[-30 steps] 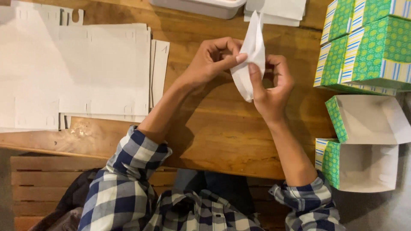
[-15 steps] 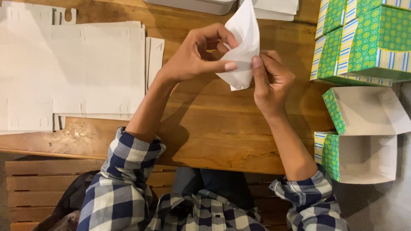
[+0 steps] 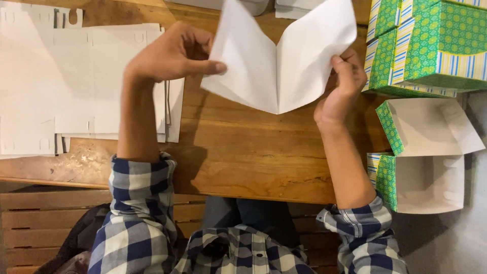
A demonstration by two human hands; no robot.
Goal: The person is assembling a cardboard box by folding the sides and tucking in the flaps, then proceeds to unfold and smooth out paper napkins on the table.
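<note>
Two hands, left hand (image 3: pixel 172 53) and right hand (image 3: pixel 342 86), pinch white folded card (image 3: pixel 279 56); flat blanks (image 3: pixel 66 86) left, green boxes (image 3: pixel 426 45) right.

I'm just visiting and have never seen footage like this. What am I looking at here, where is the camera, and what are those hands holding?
No machine here: a person works with two bare hands, and a camera worn on their head looks down on them. The left hand and the right hand each grip one side of a white cardboard sheet, opened along a middle crease above a wooden table. To the left lies a stack of flat white sheets. To the right stand finished green patterned boxes, and below them two open boxes showing white insides. The checked sleeves belong to the same person.
</note>
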